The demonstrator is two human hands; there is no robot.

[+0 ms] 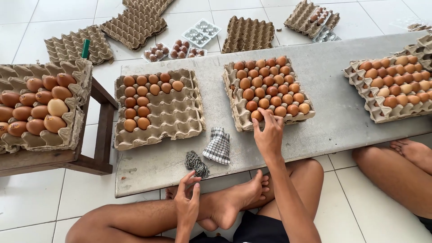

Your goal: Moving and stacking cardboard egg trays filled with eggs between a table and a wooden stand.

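My right hand [269, 133] reaches to the near edge of the middle cardboard egg tray [236, 101], which is nearly full of brown eggs; its fingertips touch the tray rim by the nearest egg [257, 115]. It holds nothing that I can see. My left hand [187, 202] hovers low over my crossed legs and foot [234, 202], fingers loosely spread, holding nothing. In front of it on the grey board [324, 76] lie a steel wool pad [196, 163] and a checked cloth [218, 145]. A partly filled tray [175, 112] sits to the left.
Another full egg tray [360, 83] lies at the right, near another person's legs [396, 166]. A wooden stool holds a tray of larger eggs [74, 121] at the left. Empty cardboard trays [135, 24] and small plastic egg packs [173, 49] lie on the tiled floor beyond.
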